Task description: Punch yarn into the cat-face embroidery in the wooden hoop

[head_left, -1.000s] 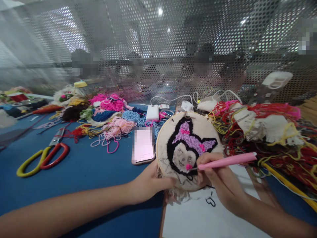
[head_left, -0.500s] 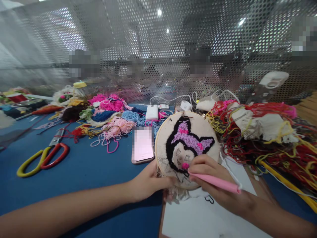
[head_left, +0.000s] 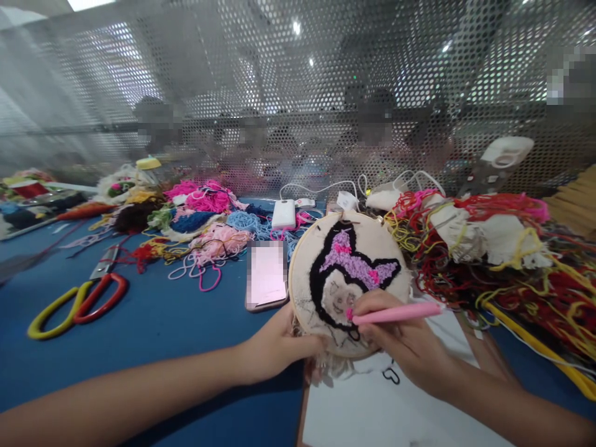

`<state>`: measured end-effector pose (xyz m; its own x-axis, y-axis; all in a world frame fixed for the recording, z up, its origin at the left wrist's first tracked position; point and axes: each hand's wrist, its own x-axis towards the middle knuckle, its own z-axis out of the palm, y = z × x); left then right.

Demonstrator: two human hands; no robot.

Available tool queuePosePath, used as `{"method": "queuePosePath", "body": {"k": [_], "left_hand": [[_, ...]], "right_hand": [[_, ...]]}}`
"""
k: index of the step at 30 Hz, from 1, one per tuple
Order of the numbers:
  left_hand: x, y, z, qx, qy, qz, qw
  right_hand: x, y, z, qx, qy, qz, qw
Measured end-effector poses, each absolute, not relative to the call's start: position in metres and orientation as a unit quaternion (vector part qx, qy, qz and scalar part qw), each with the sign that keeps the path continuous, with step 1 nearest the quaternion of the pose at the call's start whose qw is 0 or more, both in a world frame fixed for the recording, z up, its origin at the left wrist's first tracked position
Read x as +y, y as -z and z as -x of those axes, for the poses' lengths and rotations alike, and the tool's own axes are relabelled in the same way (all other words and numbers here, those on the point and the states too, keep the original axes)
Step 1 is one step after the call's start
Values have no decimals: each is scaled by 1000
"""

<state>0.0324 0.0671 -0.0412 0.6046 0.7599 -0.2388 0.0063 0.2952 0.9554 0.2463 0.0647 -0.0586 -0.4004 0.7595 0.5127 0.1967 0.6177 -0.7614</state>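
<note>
Well, perforated screen (head_left: 242,74): grey, spanning the whole back.
Blue table (head_left: 186,335): runs below it, across the width.
Red yarn (head_left: 498,208): a tangle with yellow strands and white scraps, at the right.
White sheet (head_left: 354,416): flat, a small black heart shape (head_left: 391,376) near its far end.
Embroidery hoop (head_left: 290,279): tilted up between the two hands, its cream fabric (head_left: 372,236) worked in black and lilac (a pointed-eared head, face pencilled).
Right hand (head_left: 400,341): in front of the hoop's lower right, thumb and fingers closed round a pink pen-like tool.
Left hand (head_left: 274,344): gripping the hoop's lower left, thumb over the front, other fingers mostly hidden behind.
Scissors (head_left: 101,268): well left, yellow and red handles spread.
Phone (head_left: 266,276): screen lit, just beside the hoop.
Pink pen-like tool (head_left: 400,313): butt pointing right, front end at the fabric; its tip cannot be made out.
Pink tuft (head_left: 349,314): just beside the right fingertips.
</note>
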Motion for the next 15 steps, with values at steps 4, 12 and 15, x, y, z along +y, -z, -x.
{"method": "queuePosePath", "body": {"k": [4, 12, 15], "left_hand": [[70, 42, -32, 361, -251, -521, 732], [70, 43, -32, 367, -247, -518, 732], [70, 42, -32, 362, -250, -519, 733]], "right_hand": [[63, 62, -248, -709, -416, 329, 465], [60, 64, -250, -676, -422, 316, 515], [61, 64, -250, -682, -418, 311, 514]]}}
